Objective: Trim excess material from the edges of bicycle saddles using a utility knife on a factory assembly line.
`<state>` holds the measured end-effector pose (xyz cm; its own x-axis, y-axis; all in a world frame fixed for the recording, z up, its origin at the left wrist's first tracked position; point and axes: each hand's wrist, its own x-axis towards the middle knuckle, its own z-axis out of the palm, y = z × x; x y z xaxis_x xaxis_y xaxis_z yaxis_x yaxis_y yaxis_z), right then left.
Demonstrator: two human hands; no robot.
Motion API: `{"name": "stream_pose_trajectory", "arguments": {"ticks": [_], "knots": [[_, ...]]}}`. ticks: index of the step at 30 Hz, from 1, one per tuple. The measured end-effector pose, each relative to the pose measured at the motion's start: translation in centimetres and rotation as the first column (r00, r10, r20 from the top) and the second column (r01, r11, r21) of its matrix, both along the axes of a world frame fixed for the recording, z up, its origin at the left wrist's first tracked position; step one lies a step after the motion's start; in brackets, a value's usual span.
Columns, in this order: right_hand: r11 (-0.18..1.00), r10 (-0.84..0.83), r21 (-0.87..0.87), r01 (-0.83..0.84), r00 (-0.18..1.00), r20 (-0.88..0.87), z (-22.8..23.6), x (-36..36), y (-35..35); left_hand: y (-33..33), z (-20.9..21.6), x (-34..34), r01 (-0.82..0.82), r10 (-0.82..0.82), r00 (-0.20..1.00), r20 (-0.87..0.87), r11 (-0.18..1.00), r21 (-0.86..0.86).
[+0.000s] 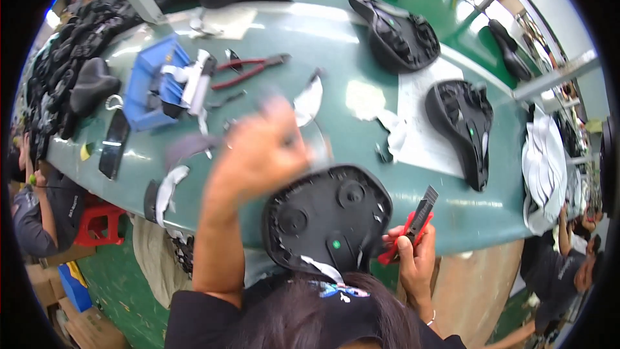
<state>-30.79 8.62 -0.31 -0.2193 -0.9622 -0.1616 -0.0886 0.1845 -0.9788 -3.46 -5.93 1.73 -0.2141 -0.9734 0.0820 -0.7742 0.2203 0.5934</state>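
Observation:
Upside down in front of me, at the table's near edge, lies a black bicycle saddle [318, 214] with its hollow underside facing up. A pale strip [325, 269] hangs at its narrow end. To the right of the saddle, my right hand [420, 264] is closed round a red-handled snap-off utility knife [414, 227], its blade pointing up and away. My left hand [261, 152] is raised over the far left rim of the saddle. Motion smears its fingers, so whether it holds anything cannot be made out.
Red-handled pliers [242, 72], a blue bin [143, 94] and white scraps [309, 100] lie on the green table to the left. More saddles [460, 123] stand at the right and far side. Many saddles crowd the left. Other people sit at both sides.

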Motion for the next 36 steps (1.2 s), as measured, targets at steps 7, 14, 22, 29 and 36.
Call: {"name": "stream_pose_trajectory", "arguments": {"ticks": [7,14,22,29,36], "knots": [[0.955,-0.103,-0.29,0.058,0.984,-0.143,2.1,0.3,-6.5,-2.4,-2.8,4.5,-0.186,0.317,0.658,-0.684,0.948,0.26],[0.916,-0.111,-0.401,0.009,0.967,-0.231,3.7,-0.3,-13.8,-6.4,-5.9,0.0,0.337,-0.338,0.932,0.134,0.941,0.033],[0.805,-0.118,-0.517,-0.292,0.774,-0.622,7.3,-1.2,-42.5,-9.8,-6.0,-1.6,-0.064,-0.102,0.853,-0.512,0.953,-0.297],[0.979,-0.031,-0.179,-0.099,0.794,-0.607,0.2,0.5,-64.8,-10.8,-6.2,-0.5,-0.027,0.0,0.806,-0.593,0.999,-0.037],[0.979,0.115,-0.054,-0.199,0.745,-0.657,-1.6,4.6,-67.9,-11.2,-5.8,-0.2,-0.023,-0.005,0.755,-0.656,0.999,-0.034]]}}
